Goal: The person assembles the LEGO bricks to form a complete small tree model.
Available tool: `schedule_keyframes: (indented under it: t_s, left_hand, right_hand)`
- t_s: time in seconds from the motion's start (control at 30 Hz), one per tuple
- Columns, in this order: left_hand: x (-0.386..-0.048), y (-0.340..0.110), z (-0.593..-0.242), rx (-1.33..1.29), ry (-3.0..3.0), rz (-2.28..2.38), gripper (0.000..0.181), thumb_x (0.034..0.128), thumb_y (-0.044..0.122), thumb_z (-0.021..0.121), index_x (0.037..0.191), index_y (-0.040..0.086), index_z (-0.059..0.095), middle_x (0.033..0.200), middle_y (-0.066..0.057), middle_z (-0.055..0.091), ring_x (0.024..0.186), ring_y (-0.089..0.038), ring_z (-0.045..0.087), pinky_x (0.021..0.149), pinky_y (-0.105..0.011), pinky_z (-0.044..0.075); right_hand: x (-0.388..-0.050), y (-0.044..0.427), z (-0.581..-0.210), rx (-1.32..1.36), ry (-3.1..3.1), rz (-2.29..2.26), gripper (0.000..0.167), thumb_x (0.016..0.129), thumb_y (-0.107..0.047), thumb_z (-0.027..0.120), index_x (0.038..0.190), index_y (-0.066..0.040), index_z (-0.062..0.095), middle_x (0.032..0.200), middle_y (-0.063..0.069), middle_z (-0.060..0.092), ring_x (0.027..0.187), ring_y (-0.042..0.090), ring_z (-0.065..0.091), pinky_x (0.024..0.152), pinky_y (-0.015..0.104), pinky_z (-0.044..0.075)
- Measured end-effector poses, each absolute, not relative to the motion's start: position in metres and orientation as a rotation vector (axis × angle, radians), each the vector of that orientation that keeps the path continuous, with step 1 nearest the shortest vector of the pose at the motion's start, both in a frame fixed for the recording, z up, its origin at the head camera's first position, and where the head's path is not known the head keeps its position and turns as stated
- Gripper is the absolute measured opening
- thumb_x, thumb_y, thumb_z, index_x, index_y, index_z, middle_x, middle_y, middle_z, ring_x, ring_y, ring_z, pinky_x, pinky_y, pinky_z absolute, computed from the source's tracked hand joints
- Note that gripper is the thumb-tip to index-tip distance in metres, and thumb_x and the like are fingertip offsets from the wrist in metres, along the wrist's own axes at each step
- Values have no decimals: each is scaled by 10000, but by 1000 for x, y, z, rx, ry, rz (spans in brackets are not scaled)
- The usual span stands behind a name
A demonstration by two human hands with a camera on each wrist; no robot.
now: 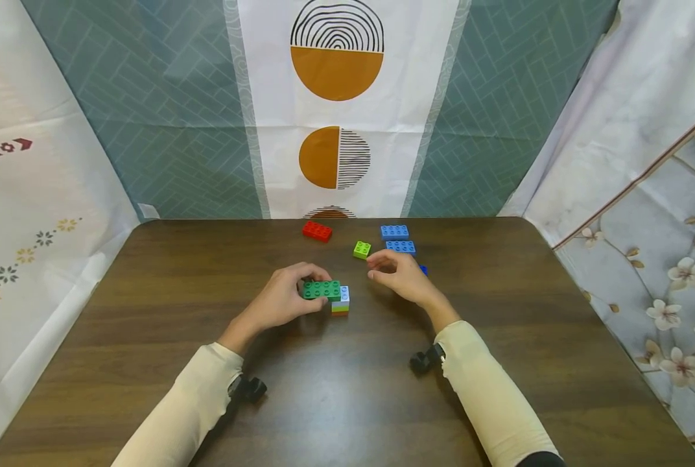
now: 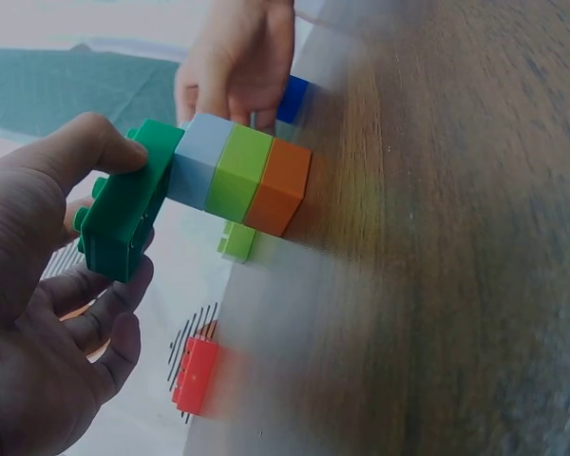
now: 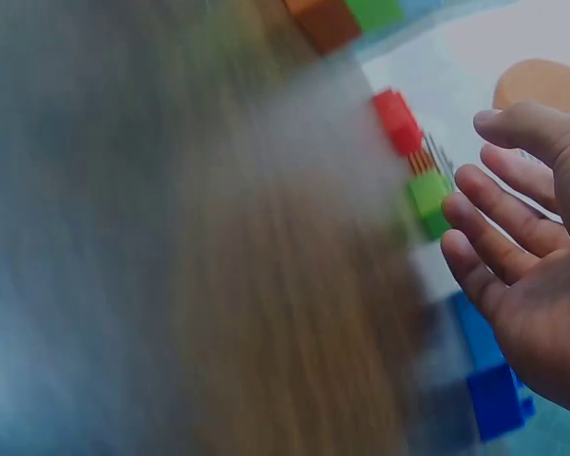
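My left hand pinches a long green brick between thumb and fingers. In the left wrist view that green brick is at the top of a small stack, overhanging its light blue brick; below come a lime brick and an orange brick. The stack stands on the table, right of my left hand. My right hand holds nothing, its fingers loosely bent, close to a small lime brick and the blue bricks. In the right wrist view the right hand has its fingers apart.
A red brick lies near the table's back edge. At the back right are two blue bricks, one behind the other, and a darker blue brick partly hidden by my right hand. Patterned cloths hang behind and beside the table.
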State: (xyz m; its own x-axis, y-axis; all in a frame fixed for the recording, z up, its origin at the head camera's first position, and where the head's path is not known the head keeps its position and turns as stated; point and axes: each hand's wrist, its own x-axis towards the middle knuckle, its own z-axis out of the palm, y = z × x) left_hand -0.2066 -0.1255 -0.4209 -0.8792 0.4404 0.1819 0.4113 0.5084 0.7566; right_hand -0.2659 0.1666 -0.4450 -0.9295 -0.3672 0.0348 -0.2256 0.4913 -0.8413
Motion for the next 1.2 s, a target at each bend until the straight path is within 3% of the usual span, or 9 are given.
schedule_keyframes:
  t_s: [0.57, 0.9, 1.2]
  left_hand:
    - [-207, -125, -422, 773, 2698, 1331, 294, 868, 167, 796, 1143, 217, 704, 1122, 23, 686, 933, -173, 581, 733, -279, 511]
    - [-207, -125, -421, 769, 2687, 1331, 293, 873, 169, 791, 1148, 220, 702, 1127, 26, 682, 953, -175, 584, 761, -294, 520]
    - [-207, -125, -421, 758, 2696, 1324, 299, 868, 172, 797, 1147, 226, 701, 1124, 29, 681, 957, -176, 582, 767, -298, 517]
  right_hand:
    - [-288, 215, -445, -323, 2860, -1450, 268, 941, -139, 737, 1182, -26, 706, 1181, 190, 729, 1138, 360, 672, 1088, 541, 476]
    - [-302, 226, -443, -163, 2921, -1444, 311, 939, -119, 718, 1226, -6, 676, 1231, 222, 665, 1176, 383, 630, 1034, 516, 479]
    - [-309, 223, -437, -166, 2819, -1331, 397, 952, -119, 695, 1325, -7, 618, 1351, 237, 626, 1293, 404, 573, 1082, 549, 492]
